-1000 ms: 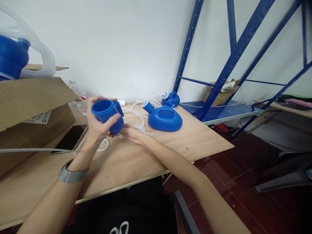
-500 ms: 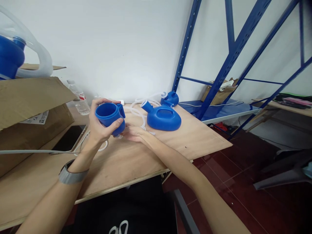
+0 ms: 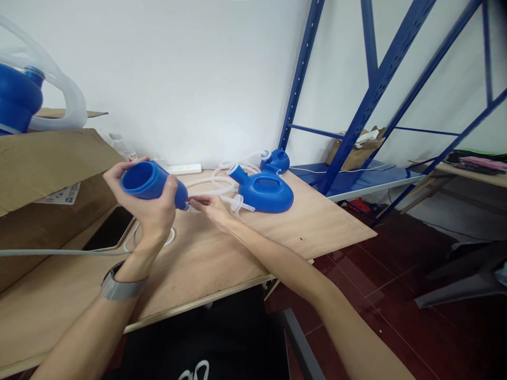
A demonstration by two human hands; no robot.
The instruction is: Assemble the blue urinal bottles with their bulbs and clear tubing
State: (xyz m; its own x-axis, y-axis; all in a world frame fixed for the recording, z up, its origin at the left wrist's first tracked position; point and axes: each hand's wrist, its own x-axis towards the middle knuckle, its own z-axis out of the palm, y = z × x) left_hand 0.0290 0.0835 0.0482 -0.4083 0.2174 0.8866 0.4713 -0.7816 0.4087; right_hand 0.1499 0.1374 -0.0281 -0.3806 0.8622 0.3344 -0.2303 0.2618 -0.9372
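Observation:
My left hand (image 3: 152, 211) is wrapped around a blue plastic cup-shaped vessel (image 3: 164, 182), tilted with its wide open mouth toward me. Its narrow end points right, where a small pale nozzle (image 3: 187, 207) shows. At that end the fingers of my right hand (image 3: 212, 208) are pinched together; what lies between them is hidden. A translucent tube piece with a round white flange (image 3: 236, 203) sticks out behind my right hand. Beyond it, a blue jug-like bottle with a handle and angled neck (image 3: 266, 192) lies on the table, with coiled clear tubing (image 3: 217, 179) beside it.
Left stands a cardboard box (image 3: 51, 163) with another blue vessel (image 3: 18, 97) and thick tubing on top. A phone (image 3: 111, 229), a power strip (image 3: 184, 169) and a smaller blue bottle (image 3: 277, 160) lie on the wooden table (image 3: 190, 264). Blue shelving (image 3: 356, 179) is at right.
My left hand has turned the blue vessel and shifted it left, bringing its narrow end around to the right. My right hand has risen slightly at that end. The flanged tube piece has come into view.

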